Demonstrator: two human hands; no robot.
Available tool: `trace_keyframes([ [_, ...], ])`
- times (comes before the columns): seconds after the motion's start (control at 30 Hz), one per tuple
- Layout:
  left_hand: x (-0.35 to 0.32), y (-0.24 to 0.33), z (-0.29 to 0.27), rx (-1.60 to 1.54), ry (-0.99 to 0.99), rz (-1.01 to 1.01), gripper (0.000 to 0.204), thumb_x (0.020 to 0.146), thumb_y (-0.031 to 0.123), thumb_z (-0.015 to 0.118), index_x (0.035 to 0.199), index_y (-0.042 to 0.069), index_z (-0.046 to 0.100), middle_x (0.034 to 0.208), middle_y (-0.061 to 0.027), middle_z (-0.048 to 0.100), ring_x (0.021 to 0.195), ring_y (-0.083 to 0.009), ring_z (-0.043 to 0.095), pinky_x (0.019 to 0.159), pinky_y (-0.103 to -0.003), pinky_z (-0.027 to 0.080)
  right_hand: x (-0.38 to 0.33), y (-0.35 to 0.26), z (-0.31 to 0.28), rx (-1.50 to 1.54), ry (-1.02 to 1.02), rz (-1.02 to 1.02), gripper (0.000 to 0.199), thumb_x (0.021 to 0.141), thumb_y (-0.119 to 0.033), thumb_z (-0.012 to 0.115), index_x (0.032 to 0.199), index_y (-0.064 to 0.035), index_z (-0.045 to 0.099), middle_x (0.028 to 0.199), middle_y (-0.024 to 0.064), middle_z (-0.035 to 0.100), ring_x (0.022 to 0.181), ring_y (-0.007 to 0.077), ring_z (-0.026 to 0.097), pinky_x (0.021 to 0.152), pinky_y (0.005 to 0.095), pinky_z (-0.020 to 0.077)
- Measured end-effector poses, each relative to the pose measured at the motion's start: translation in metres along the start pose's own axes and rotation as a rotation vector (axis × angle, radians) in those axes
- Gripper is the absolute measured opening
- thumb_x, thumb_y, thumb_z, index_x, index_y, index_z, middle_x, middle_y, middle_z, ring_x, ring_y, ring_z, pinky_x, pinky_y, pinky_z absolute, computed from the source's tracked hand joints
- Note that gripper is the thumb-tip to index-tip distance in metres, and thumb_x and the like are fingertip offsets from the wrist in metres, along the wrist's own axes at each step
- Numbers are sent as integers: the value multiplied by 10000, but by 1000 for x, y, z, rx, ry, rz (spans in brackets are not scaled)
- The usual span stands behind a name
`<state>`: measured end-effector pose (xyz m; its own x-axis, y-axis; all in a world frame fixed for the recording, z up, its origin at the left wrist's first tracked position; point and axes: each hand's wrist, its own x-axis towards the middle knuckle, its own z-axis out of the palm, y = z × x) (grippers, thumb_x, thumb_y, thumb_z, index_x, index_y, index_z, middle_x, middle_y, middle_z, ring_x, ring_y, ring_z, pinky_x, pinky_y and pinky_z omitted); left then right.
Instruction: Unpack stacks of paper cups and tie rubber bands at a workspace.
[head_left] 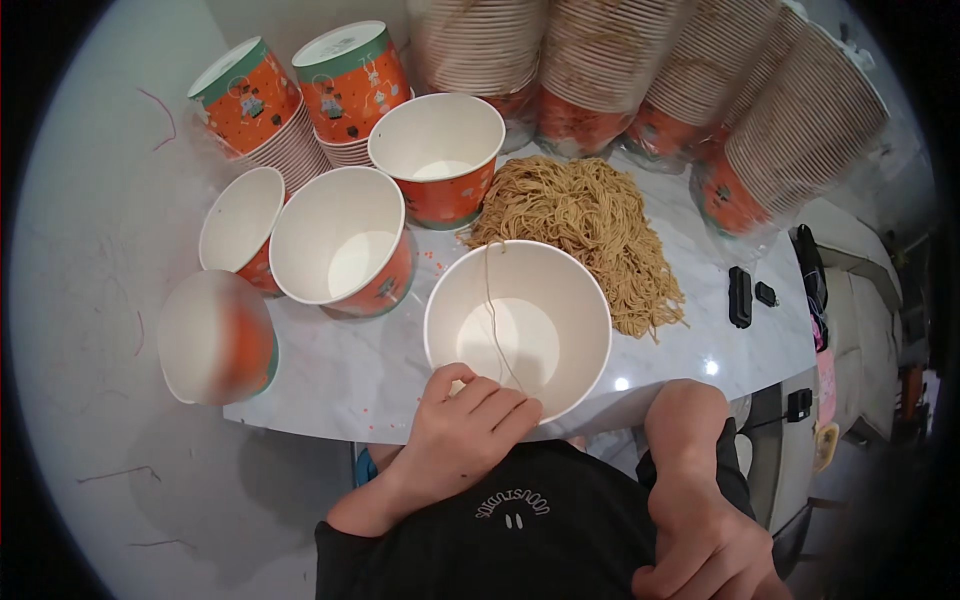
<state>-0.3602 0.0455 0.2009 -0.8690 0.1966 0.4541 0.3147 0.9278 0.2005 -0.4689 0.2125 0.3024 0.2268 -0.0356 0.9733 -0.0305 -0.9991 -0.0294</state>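
A large white-lined paper bucket [590, 330] stands at the table's front edge before me. My left hand [470, 425] grips its near rim, with fingers curled over the edge. One thin tan strand [491, 300] hangs over the far rim, crosses the inside and reaches my left fingers. My right hand [712, 555] is off the table at the lower right, fingers curled closed; whatever they may hold is hidden. Just behind the bucket lies a tangled heap of tan string-like strands [590, 220].
More orange-printed paper buckets [345, 270] stand open at the left; one bucket [215, 340] at the left edge is partly blurred. Upside-down stacks [345, 95] rise behind them. Tall bagged stacks [610, 70] line the back. Small black objects [740, 297] lie at the right.
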Motion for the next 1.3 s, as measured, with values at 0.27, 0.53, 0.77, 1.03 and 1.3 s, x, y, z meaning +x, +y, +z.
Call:
trace_keyframes([
  [0.27, -29, -6, -40, -551, 228, -161, 224, 664, 109, 894, 798, 129, 716, 845, 47, 696, 721, -145, 625, 780, -325, 422, -3, 4, 5, 45, 38, -6, 221, 1027, -176, 441, 1197, -218, 575, 748, 33, 517, 535, 147, 474, 499, 299, 379],
  [0.53, -131, 0, -10, -1767, 870, -785, 699, 861, 273, 790, 1403, -49, 486, 1275, -200, 660, 1071, -285, 692, 954, -405, 560, -1, 0, 13, 66, 25, 49, 195, 1039, -184, 433, 1145, -220, 593, 736, 30, 504, 547, 153, 483, 508, 297, 374],
  [0.77, -193, -10, 34, -2064, 1243, -1065, 665, 948, 259, 689, 1501, 19, 409, 1433, -147, 568, 1272, -290, 587, 1067, -453, 498, -6, 7, 10, 39, -34, -2, 216, 1017, -126, 454, 1174, -210, 577, 747, 45, 529, 552, 158, 496, 512, 301, 379],
  [1.03, -217, -13, 38, -2064, 1359, -746, 540, 1050, 288, 486, 1505, 11, 400, 1571, -151, 411, 1444, -297, 390, 1224, -507, 268, -11, 20, 14, -18, 32, -89, 353, 1003, -73, 468, 1339, -169, 520, 753, 68, 581, 535, 178, 526, 507, 308, 409],
  [1.3, -206, -27, 45, -1107, 1482, -1144, 496, 1091, 353, 386, 1473, 37, 420, 1448, -105, 518, 1340, -236, 496, 1117, -420, 409, -27, 37, 23, -523, 61, -379, 213, 986, -59, 532, 1183, -134, 501, 700, 46, 564, 503, 155, 506, 465, 259, 394],
])
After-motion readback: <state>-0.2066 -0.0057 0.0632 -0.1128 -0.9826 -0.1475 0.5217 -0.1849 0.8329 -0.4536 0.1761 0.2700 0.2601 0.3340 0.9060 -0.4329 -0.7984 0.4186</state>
